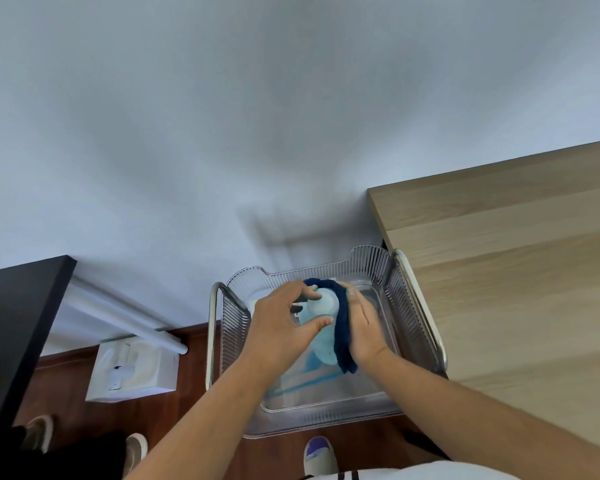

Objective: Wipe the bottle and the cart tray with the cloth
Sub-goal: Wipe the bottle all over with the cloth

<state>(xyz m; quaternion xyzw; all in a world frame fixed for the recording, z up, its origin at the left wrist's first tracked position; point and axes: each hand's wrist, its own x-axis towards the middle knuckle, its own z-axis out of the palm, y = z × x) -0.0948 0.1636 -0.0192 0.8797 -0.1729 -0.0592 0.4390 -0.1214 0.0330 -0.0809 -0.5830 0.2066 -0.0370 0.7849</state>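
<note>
A pale blue bottle (321,325) is held above the clear ribbed cart tray (407,299). My left hand (279,327) grips the bottle from the left, thumb across its front and fingers near its top. My right hand (364,327) presses a dark blue cloth (342,323) against the bottle's right side. The cloth drapes from the bottle's top down past its base. The tray floor under the bottle shows blue reflections.
A light wooden tabletop (516,271) stands close to the tray's right side. A black table edge (18,323) is at the left. A white box (132,370) and white tubes (125,317) lie on the dark wooden floor. My shoe (319,455) is below the tray.
</note>
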